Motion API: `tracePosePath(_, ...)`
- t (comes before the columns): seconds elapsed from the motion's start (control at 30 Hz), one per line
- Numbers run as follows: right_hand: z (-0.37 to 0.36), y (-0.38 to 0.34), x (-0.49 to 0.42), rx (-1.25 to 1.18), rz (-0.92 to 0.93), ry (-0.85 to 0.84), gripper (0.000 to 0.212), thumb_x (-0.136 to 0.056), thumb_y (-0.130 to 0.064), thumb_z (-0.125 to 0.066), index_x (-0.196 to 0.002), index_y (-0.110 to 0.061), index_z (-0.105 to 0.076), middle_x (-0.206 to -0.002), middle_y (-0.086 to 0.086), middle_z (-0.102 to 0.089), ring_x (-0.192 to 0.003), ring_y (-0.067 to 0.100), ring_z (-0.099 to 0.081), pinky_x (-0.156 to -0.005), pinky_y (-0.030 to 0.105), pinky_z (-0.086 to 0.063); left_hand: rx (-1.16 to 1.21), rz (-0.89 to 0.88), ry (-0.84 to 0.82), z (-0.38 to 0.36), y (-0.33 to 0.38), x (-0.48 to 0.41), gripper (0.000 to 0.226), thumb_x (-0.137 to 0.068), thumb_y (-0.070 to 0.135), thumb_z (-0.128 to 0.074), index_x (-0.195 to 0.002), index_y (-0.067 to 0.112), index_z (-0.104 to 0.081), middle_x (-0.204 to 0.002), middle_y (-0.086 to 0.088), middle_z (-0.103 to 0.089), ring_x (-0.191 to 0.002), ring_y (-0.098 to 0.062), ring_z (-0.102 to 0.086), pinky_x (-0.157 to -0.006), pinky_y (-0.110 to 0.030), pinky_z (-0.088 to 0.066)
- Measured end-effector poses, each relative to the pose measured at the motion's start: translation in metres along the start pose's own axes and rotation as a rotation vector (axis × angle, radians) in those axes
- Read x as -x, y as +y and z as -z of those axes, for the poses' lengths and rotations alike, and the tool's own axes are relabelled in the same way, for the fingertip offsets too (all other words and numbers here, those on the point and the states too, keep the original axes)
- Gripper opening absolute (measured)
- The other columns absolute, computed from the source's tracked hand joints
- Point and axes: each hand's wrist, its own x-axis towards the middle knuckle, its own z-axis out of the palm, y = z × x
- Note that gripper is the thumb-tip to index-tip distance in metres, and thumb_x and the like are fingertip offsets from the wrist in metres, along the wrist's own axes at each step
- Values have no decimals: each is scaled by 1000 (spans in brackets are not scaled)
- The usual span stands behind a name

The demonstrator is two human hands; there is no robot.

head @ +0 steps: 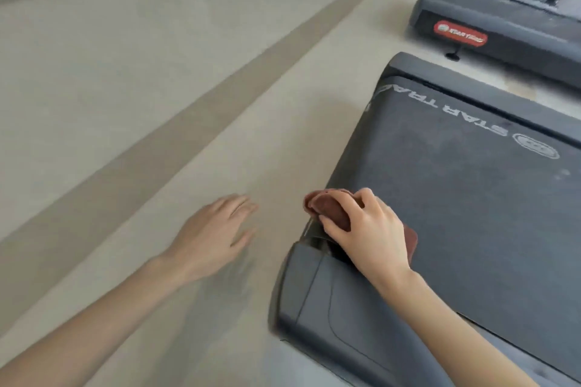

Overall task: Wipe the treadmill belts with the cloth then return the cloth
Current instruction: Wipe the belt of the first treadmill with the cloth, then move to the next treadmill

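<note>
In the head view, we look down at a grey treadmill whose belt (471,204) fills the lower right of the picture. White lettering (446,113) runs across the belt's far end, upside down from where we stand.

Our right hand (367,229) is on the near left edge of the belt, just where it meets the grey side cover (320,302). Its fingers and thumb are curled round the cloth (330,209), a reddish-brown folded wad. The front of the cloth bulges out between thumb and forefinger, and a corner shows past the back of the hand on the belt side. The cloth lies against the belt edge under the palm.

Our left hand (213,236) is well apart from the right one, out over the pale floor (125,66) beside the treadmill. It holds nothing, and its fingers are loosely spread and nearly straight. It is blurred, with a soft shadow below it. We cannot tell whether it touches the floor.

A darker band (188,126) crosses the floor on a slant, from the lower left towards the top right. Beyond our treadmill, in the upper right corner, stands a second treadmill (509,9) with a red badge (460,34) on its end. The two machines are apart, with a strip of floor between them. Dark shapes behind it are too blurred to make out.
</note>
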Motion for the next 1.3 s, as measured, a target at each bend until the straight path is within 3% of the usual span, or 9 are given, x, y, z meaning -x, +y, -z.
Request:
tracePosePath(0.2,-26,-73,-29,-113,394,-118,45,-64,-35,-81,-104,-19,-70,-76,2,-62,-61,24,-59,-55,30,-48,-186,217,-66,28,-58,68,50,-81,43,-41,-119,19,-63,-124,-1,-62,-106,-20,-63,-81,-33,-52)
tracePosePath(0.37,-17,-114,-73,-135,398,-416,46,-82,-55,-58,-123,-36,-54,-99,-8,-59,-91,16,-59,-64,24,-38,-174,369,-71,55,-60,90,49,-75,43,-43,-108,19,-70,-107,0,-70,-96,-20,-67,-81,-31,-54)
tracePosePath(0.47,17,-136,-98,-184,399,-509,43,-81,-60,-54,-120,-42,-53,-98,-12,-57,-90,13,-58,-62,23,-37,-131,432,-52,106,-54,96,51,-74,44,-39,-105,19,-71,-100,2,-71,-94,-20,-67,-81,-32,-54)
tracePosePath(0.6,93,-173,-136,-210,465,-594,42,-81,-61,-54,-118,-40,-54,-96,-11,-57,-83,13,-60,-66,25,-48,-87,586,-7,194,-48,114,47,-81,41,-48,-120,19,-63,-116,-1,-66,-111,-26,-59,-95,-39,-46)
tracePosePath(0.7,170,-200,-162,-233,483,-605,42,-82,-61,-52,-118,-40,-53,-95,-11,-55,-83,13,-59,-66,24,-48,-51,718,-128,265,-31,133,59,-90,51,-38,-144,29,-32,-149,4,-36,-139,-19,-27,-114,-38,-17)
tracePosePath(0.8,260,-222,-189,-251,476,-597,42,-82,-60,-51,-118,-39,-52,-96,-10,-54,-83,13,-59,-66,24,-49,-62,767,-199,345,-3,150,61,-90,56,-30,-147,37,-17,-156,10,-18,-144,-15,-12,-116,-39,-6)
tracePosePath(0.9,355,-234,-215,-275,469,-590,42,-83,-59,-51,-119,-38,-52,-96,-11,-55,-80,12,-58,-65,24,-50,-54,760,-103,448,35,161,57,-86,51,-48,-139,30,-42,-146,4,-42,-135,-21,-37,-111,-45,-25)
tracePosePath(1.0,443,-241,-240,-264,439,-580,41,-82,-57,-55,-117,-36,-55,-92,-11,-56,-74,11,-55,-59,22,-45,-90,718,46,544,70,172,51,-72,43,-58,-117,21,-66,-122,-1,-64,-110,-26,-61,-93,-49,-47)
tracePosePath(1.3,607,-246,-277,-227,242,-489,37,-78,-51,-63,-110,-33,-60,-89,-8,-57,-72,19,-60,-57,29,-48,-87,680,41,700,114,182,56,-80,45,-42,-127,20,-59,-132,-1,-57,-119,-28,-55,-99,-49,-40)
